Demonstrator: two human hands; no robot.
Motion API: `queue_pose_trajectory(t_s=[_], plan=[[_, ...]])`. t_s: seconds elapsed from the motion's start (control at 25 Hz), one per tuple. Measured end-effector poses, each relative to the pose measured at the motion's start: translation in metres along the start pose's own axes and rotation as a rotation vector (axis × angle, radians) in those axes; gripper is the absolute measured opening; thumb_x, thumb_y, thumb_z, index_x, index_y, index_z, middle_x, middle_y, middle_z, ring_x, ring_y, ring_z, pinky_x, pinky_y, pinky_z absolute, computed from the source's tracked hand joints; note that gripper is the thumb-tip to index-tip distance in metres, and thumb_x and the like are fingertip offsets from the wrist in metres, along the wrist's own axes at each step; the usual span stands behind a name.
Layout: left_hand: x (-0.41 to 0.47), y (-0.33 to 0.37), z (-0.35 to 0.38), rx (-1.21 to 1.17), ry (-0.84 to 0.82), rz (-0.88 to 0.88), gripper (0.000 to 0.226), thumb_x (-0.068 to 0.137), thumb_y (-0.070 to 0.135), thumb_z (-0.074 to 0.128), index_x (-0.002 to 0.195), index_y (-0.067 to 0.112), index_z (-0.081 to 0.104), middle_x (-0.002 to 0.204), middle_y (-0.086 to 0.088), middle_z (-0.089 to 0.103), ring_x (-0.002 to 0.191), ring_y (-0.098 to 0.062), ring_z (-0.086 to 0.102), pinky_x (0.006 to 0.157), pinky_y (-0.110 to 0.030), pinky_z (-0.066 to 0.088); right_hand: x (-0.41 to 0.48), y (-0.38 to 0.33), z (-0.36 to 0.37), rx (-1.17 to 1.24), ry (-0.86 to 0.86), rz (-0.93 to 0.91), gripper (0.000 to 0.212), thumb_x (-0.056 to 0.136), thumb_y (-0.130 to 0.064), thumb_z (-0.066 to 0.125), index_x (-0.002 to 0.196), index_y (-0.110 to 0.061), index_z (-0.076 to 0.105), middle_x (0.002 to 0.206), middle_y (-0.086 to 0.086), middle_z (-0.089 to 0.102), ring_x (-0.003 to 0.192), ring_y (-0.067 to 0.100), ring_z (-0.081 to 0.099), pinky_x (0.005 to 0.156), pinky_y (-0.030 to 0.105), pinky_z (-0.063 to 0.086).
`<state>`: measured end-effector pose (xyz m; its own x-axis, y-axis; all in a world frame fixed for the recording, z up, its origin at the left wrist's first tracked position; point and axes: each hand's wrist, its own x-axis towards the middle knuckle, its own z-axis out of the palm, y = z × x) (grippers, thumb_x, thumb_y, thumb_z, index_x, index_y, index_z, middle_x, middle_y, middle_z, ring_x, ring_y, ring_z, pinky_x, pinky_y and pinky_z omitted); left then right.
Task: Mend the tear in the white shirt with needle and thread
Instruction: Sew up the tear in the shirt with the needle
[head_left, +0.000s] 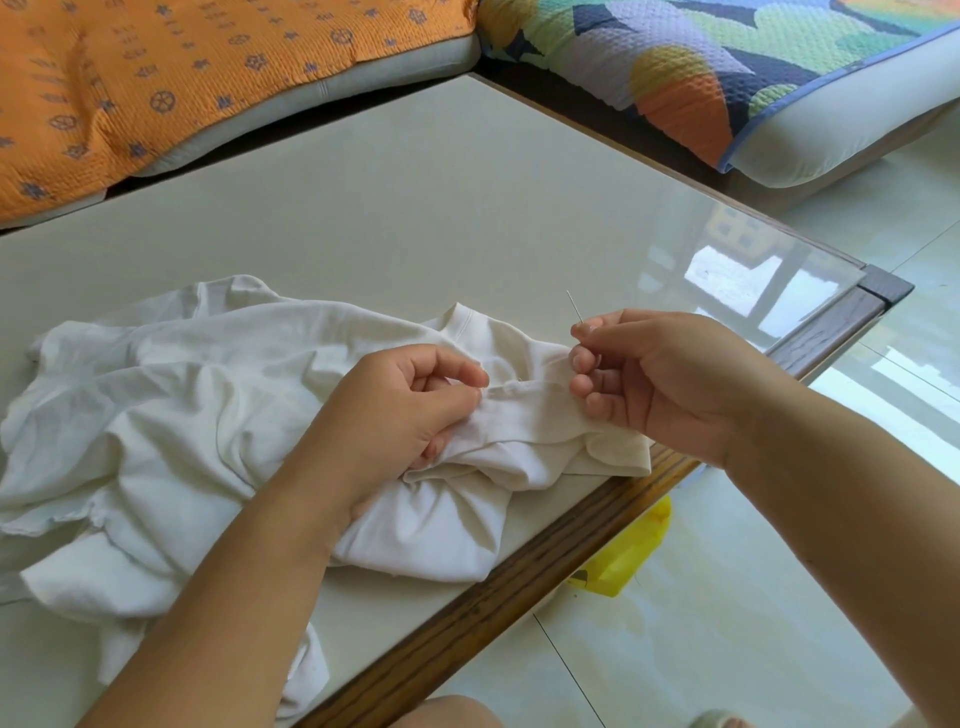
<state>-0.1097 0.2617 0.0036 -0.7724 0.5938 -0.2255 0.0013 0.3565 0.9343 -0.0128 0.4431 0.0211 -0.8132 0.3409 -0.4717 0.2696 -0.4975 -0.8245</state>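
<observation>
A crumpled white shirt (171, 415) lies on the glass-topped table (415, 208), its collar end bunched near the front edge. My left hand (410, 410) pinches a fold of the shirt beside a stitched seam line (524, 384). My right hand (660, 374) pinches a thin steel needle (574, 306) between thumb and forefinger, its free end sticking up and to the left above the cloth. The other fingers of that hand curl against the shirt. The thread is too fine to make out.
The table's wooden edge (571, 540) runs diagonally below the shirt. A yellow plastic bag (628, 556) lies on the tiled floor under it. An orange-covered sofa cushion (156, 78) and a multicoloured one (727, 67) border the table's far sides. My knee (447, 714) shows at the bottom.
</observation>
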Motion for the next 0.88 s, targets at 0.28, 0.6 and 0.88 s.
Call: queue_pose_trajectory(t_s=[0.28, 0.6, 0.88], plan=[[-0.0037, 0.0011, 0.002, 0.163, -0.001, 0.057, 0.011, 0.09, 0.021, 0.069, 0.092, 0.028, 0.077, 0.056, 0.004, 0.047, 0.049, -0.007, 0.044, 0.051, -0.013, 0.04, -0.0003, -0.0014, -0.0004, -0.036, 0.021, -0.046, 0.013, 0.098, -0.003, 0.048, 0.087, -0.009, 0.052, 0.06, 0.005, 0.052, 0.046, 0.015, 0.055, 0.04, 0.021, 0.045], [-0.0032, 0.0002, 0.0035, 0.14, 0.028, 0.042, 0.006, 0.086, 0.02, 0.073, 0.082, 0.023, 0.077, 0.055, 0.008, 0.054, 0.046, -0.001, 0.046, 0.048, -0.01, 0.037, -0.002, -0.0037, -0.0022, -0.064, 0.022, -0.069, 0.011, 0.098, -0.004, 0.048, 0.088, -0.009, 0.051, 0.057, 0.004, 0.052, 0.047, 0.015, 0.054, 0.04, 0.021, 0.043], [-0.0012, -0.0027, 0.0084, 0.055, 0.078, 0.049, 0.005, 0.08, 0.024, 0.077, 0.08, 0.029, 0.077, 0.097, 0.015, 0.067, 0.069, -0.006, 0.061, 0.066, -0.023, 0.043, -0.0003, -0.0064, -0.0041, -0.09, 0.077, -0.106, 0.011, 0.099, -0.003, 0.047, 0.089, -0.009, 0.051, 0.054, 0.003, 0.051, 0.046, 0.015, 0.052, 0.04, 0.021, 0.043]])
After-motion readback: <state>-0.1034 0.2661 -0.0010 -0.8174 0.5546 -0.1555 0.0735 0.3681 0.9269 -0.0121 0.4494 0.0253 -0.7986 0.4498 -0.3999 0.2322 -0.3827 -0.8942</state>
